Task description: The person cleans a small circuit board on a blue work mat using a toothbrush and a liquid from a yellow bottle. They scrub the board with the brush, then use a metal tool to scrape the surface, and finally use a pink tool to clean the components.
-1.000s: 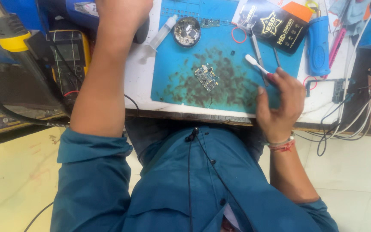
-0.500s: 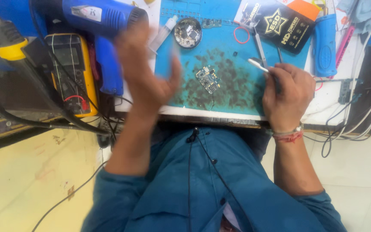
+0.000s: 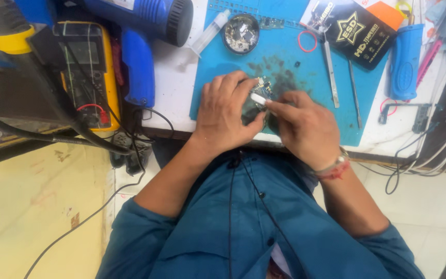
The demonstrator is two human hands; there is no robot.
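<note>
A small circuit board (image 3: 263, 87) lies on the stained blue work mat (image 3: 336, 119). My left hand (image 3: 228, 111) rests on the mat with its fingertips pressing on the board. My right hand (image 3: 305, 126) grips a thin stick with a white tip (image 3: 258, 97), and that tip touches the board between my two hands. Much of the board is hidden under my fingers.
A blue hot-air gun (image 3: 145, 20) and a yellow multimeter (image 3: 86, 72) sit at the left. A round metal dish (image 3: 240, 33), a syringe (image 3: 208, 33), tweezers (image 3: 330, 64), a black packet (image 3: 349, 32) and a blue-handled tool (image 3: 403, 62) lie farther back. Cables (image 3: 424, 150) hang at the right.
My left hand came back from the hot-air gun and settled on the circuit board. My right hand moved left and brought the white-tipped stick onto the board.
</note>
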